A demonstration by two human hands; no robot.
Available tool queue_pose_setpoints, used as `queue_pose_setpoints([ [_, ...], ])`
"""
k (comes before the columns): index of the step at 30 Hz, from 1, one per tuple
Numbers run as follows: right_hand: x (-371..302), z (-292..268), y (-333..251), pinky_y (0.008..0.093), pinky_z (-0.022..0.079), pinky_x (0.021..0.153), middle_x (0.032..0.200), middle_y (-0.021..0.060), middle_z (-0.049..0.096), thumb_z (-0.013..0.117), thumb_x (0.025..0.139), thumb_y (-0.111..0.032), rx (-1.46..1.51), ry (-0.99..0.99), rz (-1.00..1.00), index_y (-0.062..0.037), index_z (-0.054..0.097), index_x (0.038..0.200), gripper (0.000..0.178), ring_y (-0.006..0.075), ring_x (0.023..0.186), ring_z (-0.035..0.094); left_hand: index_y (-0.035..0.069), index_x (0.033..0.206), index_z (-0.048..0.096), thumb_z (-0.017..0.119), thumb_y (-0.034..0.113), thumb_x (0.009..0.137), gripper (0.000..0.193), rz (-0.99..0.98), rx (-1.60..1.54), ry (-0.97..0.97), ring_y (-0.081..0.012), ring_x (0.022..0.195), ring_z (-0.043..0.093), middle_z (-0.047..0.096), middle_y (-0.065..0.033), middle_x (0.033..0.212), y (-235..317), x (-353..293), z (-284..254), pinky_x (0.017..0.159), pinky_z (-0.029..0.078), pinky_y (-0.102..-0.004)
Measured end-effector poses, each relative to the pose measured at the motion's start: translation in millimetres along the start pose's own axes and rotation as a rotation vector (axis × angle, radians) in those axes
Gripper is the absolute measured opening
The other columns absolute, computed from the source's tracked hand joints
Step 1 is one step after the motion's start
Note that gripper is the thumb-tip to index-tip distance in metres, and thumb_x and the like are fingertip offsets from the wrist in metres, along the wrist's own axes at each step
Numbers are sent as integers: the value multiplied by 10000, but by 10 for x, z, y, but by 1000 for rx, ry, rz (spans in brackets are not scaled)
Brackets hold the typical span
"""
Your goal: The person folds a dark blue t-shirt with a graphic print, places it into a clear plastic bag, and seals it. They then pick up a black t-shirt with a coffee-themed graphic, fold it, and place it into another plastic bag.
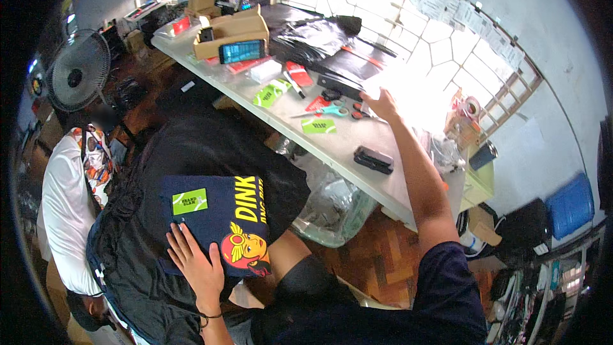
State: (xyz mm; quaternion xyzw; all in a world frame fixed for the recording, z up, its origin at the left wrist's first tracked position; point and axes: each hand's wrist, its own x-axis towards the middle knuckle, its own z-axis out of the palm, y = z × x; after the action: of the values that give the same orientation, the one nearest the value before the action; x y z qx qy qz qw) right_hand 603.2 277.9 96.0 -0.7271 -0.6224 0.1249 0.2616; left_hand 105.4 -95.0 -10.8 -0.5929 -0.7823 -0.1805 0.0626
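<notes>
My left hand lies flat, fingers outstretched, on a folded navy T-shirt with a yellow and red print. A green card rests on the shirt just beyond my fingertips. Under the shirt is a heap of black cloth. My right arm reaches over the white table, its hand close to a black box and the bright window side. Glare washes out the fingers there, so their grip is unclear. Near that hand lie teal-handled scissors.
On the table are a black stapler-like object, another green card, a phone against an open carton, and black plastic bags. A clear plastic-lined bin stands below. Someone in a white shirt is at left, near a fan.
</notes>
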Motion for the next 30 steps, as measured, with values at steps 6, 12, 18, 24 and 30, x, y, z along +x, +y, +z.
queue_pose_setpoints([
  [6,328,345,451,499,478,1130,1294,310,695,752,922,-514,-163,98,-42,70,663,1339,724,428,1257,657,13,1697,232,523,402,1071,792,-13,-26,-5,-462,1629,192,233,-218,1769,44,13,-15,1305,155,-613],
  [12,209,626,189,536,595,853,905,305,744,625,935,-227,-147,263,-94,35,791,892,313,464,855,751,18,1694,243,512,415,1077,782,-17,3,23,-457,1629,201,248,-214,1765,-71,-27,-60,1305,154,-611],
  [18,882,81,759,466,587,721,697,240,713,612,876,-210,-117,245,-179,37,773,776,311,315,673,726,19,1693,252,502,457,1061,809,12,-20,25,-475,1620,212,247,-223,1764,1,12,31,1304,166,-609],
  [24,1071,-612,846,329,605,667,720,87,774,765,880,-187,377,416,99,-27,838,880,175,167,656,746,20,1693,258,486,456,1078,788,6,1,36,-474,1612,232,260,-225,1758,-6,-3,10,1297,174,-618],
  [30,1204,-1538,87,342,603,830,1143,135,795,661,1012,-170,800,225,-368,7,752,1135,234,207,1010,768,16,1683,274,485,493,1079,798,-24,-2,29,-483,1606,240,281,-236,1745,-10,-6,-66,1291,178,-628],
])
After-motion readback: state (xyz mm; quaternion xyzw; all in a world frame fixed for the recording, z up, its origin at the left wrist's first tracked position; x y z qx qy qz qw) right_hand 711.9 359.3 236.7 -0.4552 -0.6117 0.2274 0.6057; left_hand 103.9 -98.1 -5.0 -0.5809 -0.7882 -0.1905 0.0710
